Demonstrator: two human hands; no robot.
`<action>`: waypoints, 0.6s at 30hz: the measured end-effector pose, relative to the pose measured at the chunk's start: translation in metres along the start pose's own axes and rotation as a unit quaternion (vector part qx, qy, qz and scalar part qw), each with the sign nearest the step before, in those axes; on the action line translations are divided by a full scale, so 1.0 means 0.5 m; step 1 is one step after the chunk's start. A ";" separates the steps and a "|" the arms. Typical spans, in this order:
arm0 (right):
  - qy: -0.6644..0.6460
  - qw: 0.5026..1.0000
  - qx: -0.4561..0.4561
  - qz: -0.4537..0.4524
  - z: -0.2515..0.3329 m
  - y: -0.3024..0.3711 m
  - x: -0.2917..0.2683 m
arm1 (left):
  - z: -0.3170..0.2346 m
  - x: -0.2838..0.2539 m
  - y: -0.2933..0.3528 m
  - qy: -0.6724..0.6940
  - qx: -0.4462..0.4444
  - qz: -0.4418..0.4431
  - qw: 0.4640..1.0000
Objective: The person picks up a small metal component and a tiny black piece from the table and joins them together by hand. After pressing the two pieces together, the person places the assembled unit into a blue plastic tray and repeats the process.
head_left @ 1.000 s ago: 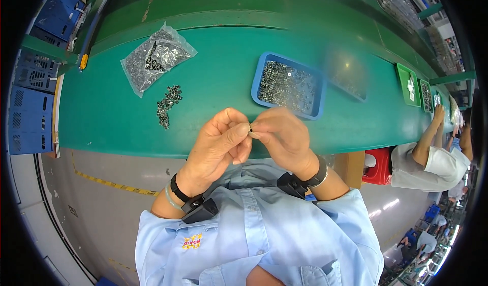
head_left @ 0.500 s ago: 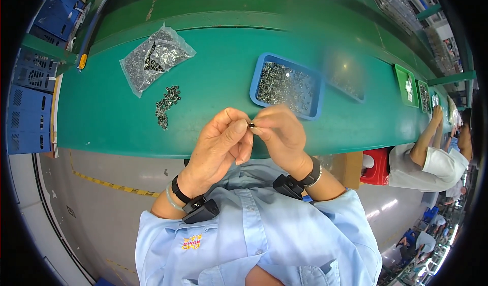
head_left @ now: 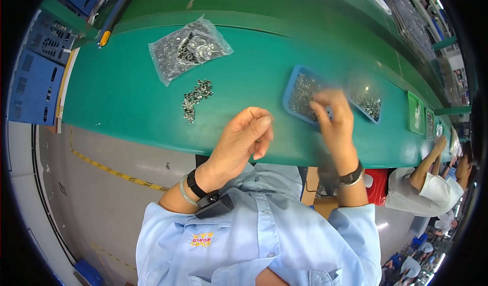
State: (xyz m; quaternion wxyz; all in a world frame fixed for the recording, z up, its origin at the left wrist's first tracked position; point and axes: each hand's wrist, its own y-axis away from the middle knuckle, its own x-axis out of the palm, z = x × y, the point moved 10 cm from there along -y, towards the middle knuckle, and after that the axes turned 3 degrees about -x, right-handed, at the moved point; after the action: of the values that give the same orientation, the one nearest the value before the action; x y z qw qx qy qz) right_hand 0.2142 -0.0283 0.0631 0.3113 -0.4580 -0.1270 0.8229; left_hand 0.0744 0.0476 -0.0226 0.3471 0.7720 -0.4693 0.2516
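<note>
Many small parts point(head_left: 304, 87) in the blue tray point(head_left: 290, 95), between front and back edges of the green bench point(head_left: 127, 98). Seemingly at the picking step, calling for a fine fingertip pinch. Right hand point(head_left: 334, 123) over the tray, fingers curled; left hand point(head_left: 243, 139) at the front edge, drawn narrow; any part held, impossible to make out. Bag point(head_left: 190, 52) near the back edge, loose pile point(head_left: 195, 100) frontward. Blue crates point(head_left: 30, 87) past the left end; co-worker point(head_left: 422, 184) further right.

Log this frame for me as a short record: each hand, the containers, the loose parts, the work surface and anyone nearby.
Left hand: fingers curled, in front of the body near the bench edge; whether it holds anything is unclear
Right hand: over the blue tray, fingers bent; grip unclear
Tray contents: small shiny parts
Loose parts: small pile, left of the tray
Bag: clear bag of small parts, beyond the pile
Surface: green bench
Nearby: co-worker, far right
</note>
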 end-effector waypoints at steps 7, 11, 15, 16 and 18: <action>-0.044 0.981 -0.091 0.165 0.100 -0.115 0.167 | -0.013 -0.100 0.042 0.037 0.014 -0.059 0.997; -0.066 0.966 -0.120 0.219 0.135 -0.157 0.314 | -0.031 -0.125 0.056 0.058 0.022 -0.071 0.996; -0.047 0.953 -0.145 0.261 0.153 -0.161 0.384 | -0.044 -0.152 0.069 0.074 0.033 -0.081 0.993; -0.033 0.951 -0.152 0.269 0.156 -0.159 0.392 | -0.047 -0.156 0.071 0.077 0.037 -0.080 0.993; -0.047 0.952 -0.136 0.270 0.153 -0.156 0.384 | -0.053 -0.157 0.072 0.080 0.037 -0.078 0.993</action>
State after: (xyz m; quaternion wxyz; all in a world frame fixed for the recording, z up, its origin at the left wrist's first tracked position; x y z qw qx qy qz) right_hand 0.1074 0.1588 0.0139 0.0055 -0.4740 -0.1241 0.8717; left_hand 0.0063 0.0998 -0.0513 0.3733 0.7961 -0.3681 0.3023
